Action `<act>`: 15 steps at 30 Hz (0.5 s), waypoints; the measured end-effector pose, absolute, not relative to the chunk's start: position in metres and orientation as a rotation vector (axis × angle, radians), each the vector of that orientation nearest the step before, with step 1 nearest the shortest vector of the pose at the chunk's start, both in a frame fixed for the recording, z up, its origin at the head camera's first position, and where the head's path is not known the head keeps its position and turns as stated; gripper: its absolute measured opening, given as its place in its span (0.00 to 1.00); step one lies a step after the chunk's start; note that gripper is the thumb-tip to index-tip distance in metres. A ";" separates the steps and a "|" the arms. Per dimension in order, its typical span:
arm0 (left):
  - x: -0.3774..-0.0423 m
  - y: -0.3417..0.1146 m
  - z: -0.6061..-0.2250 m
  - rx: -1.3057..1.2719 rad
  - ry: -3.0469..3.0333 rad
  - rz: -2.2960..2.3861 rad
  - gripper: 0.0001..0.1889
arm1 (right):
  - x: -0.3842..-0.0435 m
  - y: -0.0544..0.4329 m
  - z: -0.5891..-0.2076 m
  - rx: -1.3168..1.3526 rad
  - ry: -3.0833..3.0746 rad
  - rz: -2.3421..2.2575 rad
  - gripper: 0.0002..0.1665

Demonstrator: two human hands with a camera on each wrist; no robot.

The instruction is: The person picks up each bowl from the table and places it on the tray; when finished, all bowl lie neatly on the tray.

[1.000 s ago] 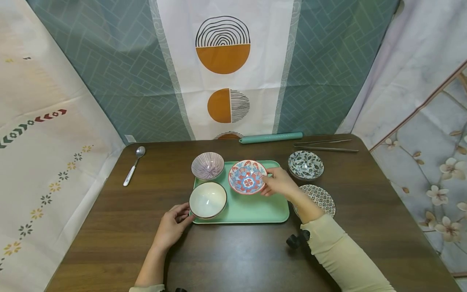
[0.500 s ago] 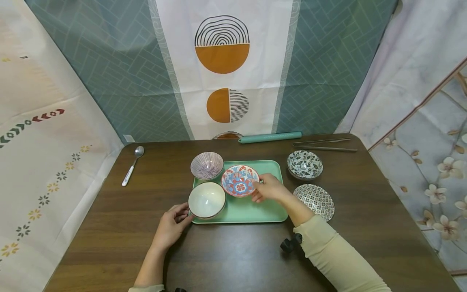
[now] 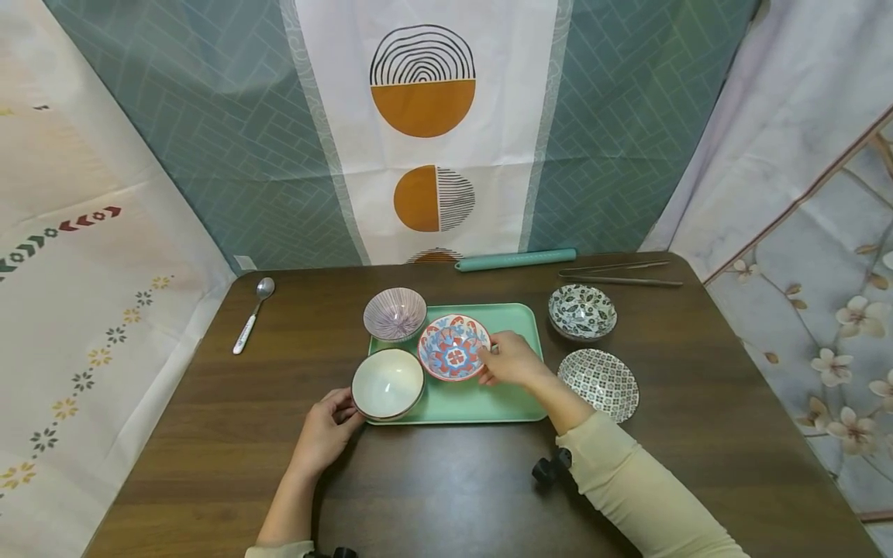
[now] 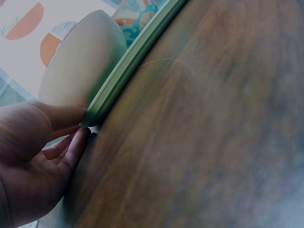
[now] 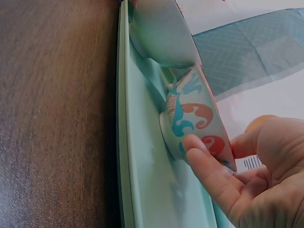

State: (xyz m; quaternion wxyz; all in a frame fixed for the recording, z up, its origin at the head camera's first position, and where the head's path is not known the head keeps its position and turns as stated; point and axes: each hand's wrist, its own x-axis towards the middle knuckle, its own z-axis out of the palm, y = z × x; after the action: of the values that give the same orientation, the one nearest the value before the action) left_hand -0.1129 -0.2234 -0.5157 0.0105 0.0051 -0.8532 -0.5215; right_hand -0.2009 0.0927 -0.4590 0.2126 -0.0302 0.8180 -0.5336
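Observation:
My right hand (image 3: 512, 359) pinches the rim of a red-and-blue patterned bowl (image 3: 453, 347), thumb over the edge and fingertips against its outer wall. In the right wrist view, this bowl's foot is at the floor of the green tray (image 5: 142, 142), and its rim meets a plain white bowl (image 5: 166, 33). At the tray's near left corner, my left hand (image 3: 326, 430) grips the tray edge between thumb and fingers, right beside the white bowl. A purple-striped bowl (image 3: 394, 314) sits on the tray's far left corner.
To the right of the tray are a leaf-patterned bowl (image 3: 582, 312) and a checked dish (image 3: 600, 385), partly behind the right forearm. Metal tongs (image 3: 621, 275) and a teal stick-like object (image 3: 516, 260) lie at the back edge. A spoon (image 3: 254, 314) lies far left.
My right hand has moved the patterned bowl left and nearer, up against the white bowl. The white bowl has shifted slightly left. My left hand stays at the tray corner.

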 end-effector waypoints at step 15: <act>-0.112 -0.223 -0.517 0.019 -2.648 -1.643 0.17 | -0.200 0.152 -0.419 -0.225 2.545 -1.315 0.32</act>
State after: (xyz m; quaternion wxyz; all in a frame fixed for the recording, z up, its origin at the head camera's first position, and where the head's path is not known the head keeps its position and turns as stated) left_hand -0.1120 -0.2235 -0.5172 0.0127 0.0062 -0.8496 -0.5272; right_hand -0.2003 0.1524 -0.4193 0.1335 -0.0776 0.8778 -0.4534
